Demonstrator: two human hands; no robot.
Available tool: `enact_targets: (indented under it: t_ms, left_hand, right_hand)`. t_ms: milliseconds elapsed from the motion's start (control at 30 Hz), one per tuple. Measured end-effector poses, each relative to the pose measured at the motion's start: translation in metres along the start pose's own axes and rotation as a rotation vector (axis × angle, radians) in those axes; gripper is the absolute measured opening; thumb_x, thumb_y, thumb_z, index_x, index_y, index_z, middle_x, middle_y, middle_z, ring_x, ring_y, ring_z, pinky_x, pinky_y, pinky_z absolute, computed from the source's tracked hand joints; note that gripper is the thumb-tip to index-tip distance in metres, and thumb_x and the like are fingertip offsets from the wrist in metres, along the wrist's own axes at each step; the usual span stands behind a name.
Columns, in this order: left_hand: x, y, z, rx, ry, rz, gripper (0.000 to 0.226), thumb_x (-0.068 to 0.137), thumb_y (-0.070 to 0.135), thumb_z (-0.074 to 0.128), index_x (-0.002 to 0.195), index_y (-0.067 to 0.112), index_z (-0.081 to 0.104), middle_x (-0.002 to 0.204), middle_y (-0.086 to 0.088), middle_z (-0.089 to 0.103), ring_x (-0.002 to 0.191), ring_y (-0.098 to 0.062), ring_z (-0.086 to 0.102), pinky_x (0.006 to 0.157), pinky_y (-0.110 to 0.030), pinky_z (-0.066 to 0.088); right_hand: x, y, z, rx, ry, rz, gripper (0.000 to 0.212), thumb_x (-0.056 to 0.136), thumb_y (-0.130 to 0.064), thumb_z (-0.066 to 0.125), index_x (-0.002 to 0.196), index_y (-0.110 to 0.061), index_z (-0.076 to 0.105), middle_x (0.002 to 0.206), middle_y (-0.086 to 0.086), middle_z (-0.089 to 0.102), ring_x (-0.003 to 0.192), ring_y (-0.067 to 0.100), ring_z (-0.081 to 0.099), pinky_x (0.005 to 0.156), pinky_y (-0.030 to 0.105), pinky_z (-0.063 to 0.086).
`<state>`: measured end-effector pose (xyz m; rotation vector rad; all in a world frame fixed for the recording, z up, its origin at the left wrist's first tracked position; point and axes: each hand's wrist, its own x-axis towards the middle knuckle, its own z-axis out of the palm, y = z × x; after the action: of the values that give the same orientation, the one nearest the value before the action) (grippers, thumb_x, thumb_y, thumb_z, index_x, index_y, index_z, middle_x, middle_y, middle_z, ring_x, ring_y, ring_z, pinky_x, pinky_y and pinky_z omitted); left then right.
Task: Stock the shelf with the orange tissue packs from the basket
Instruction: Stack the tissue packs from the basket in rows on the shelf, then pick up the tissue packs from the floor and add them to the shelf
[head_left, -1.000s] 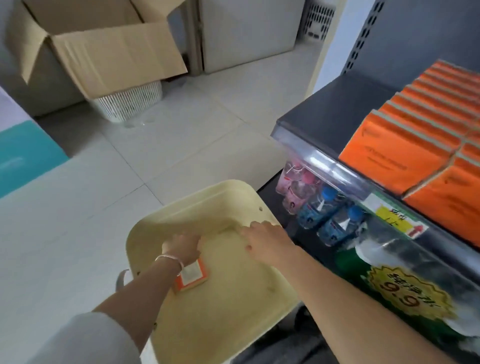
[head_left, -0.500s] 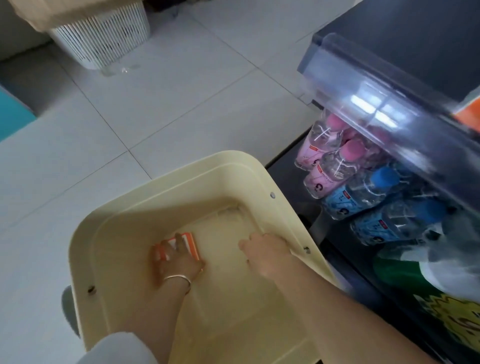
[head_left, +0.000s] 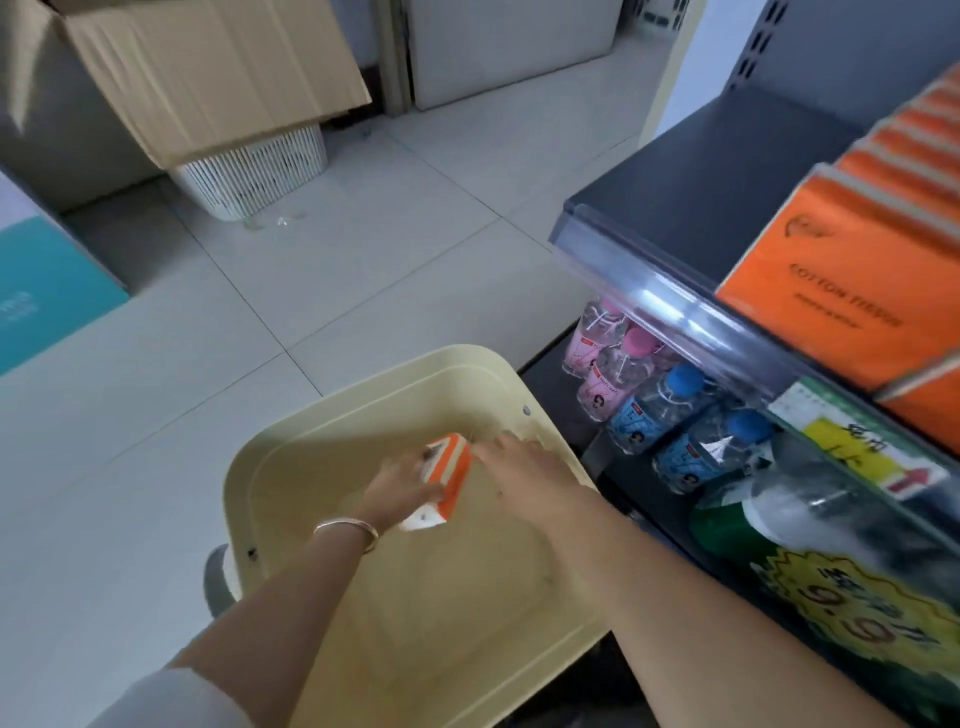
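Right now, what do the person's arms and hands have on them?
The left hand has a thin metal bangle at the wrist and a pale grey sleeve higher up the arm. The right hand and forearm show nothing worn.

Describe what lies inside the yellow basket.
In the basket: one orange tissue pack, gripped by the left hand; the right hand is open beside it. No other pack shows. The arms cover part of the floor, so what lies under them cannot be seen.
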<state>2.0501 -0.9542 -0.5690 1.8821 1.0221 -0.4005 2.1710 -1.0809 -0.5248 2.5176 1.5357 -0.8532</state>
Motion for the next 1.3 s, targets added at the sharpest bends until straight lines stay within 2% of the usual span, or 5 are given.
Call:
enact_targets:
  t_ms: [167, 300, 667, 800, 1300]
  left_hand:
    - [-0.065, 0.050, -0.028, -0.201, -0.251, 0.191, 0.067, 0.053, 0.035, 0.057, 0.119, 0.036, 0.052, 0.108, 0.012, 0.055, 0.097, -0.007, 0.053, 0.082, -0.021, 0.040]
    - [-0.103, 0.086, -0.042, -0.201, -0.334, 0.344, 0.064, 0.050, 0.037, 0.060, 0.112, 0.022, 0.061, 0.096, 0.000, 0.063, 0.084, -0.015, 0.059, 0.071, -0.027, 0.042]
    - [-0.220, 0.186, -0.060, 0.067, 0.019, 0.893, 0.049, 0.065, 0.051, 0.069, 0.107, 0.028, 0.056, 0.097, 0.012, 0.060, 0.084, 0.002, 0.057, 0.074, -0.010, 0.044]
    - [-0.258, 0.228, -0.040, 0.356, 0.210, 1.090, 0.053, 0.077, 0.016, 0.074, 0.124, 0.017, 0.050, 0.111, 0.002, 0.055, 0.097, -0.009, 0.050, 0.080, -0.019, 0.035]
    - [-0.371, 0.366, 0.118, 0.694, 0.438, 1.476, 0.057, 0.075, 0.033, 0.070, 0.127, 0.022, 0.049, 0.122, -0.005, 0.053, 0.117, -0.027, 0.049, 0.096, -0.040, 0.042]
  right_hand:
    - [-0.045, -0.007, -0.030, -0.065, 0.128, 0.007, 0.067, 0.084, -0.010, 0.062, 0.140, -0.030, 0.032, 0.148, 0.004, 0.020, 0.133, 0.035, 0.025, 0.094, 0.047, 0.042]
    - [-0.085, -0.010, -0.064, -0.130, 0.267, 0.019, 0.042, 0.086, -0.024, 0.062, 0.125, -0.019, 0.048, 0.131, 0.006, 0.043, 0.124, 0.031, 0.038, 0.089, 0.044, 0.045]
    - [-0.232, 0.009, -0.158, -0.009, 0.614, 0.190, 0.044, 0.077, -0.034, 0.073, 0.115, -0.019, 0.056, 0.114, 0.005, 0.060, 0.106, 0.027, 0.058, 0.084, 0.036, 0.049]
    - [-0.294, 0.014, -0.177, -0.047, 0.699, 0.253, 0.045, 0.080, -0.036, 0.070, 0.117, -0.017, 0.055, 0.117, 0.007, 0.060, 0.108, 0.028, 0.057, 0.083, 0.035, 0.048]
    - [-0.510, 0.107, -0.136, 0.095, 0.986, 0.612, 0.057, 0.080, -0.032, 0.072, 0.131, -0.020, 0.049, 0.125, 0.009, 0.049, 0.116, 0.030, 0.053, 0.091, 0.036, 0.044]
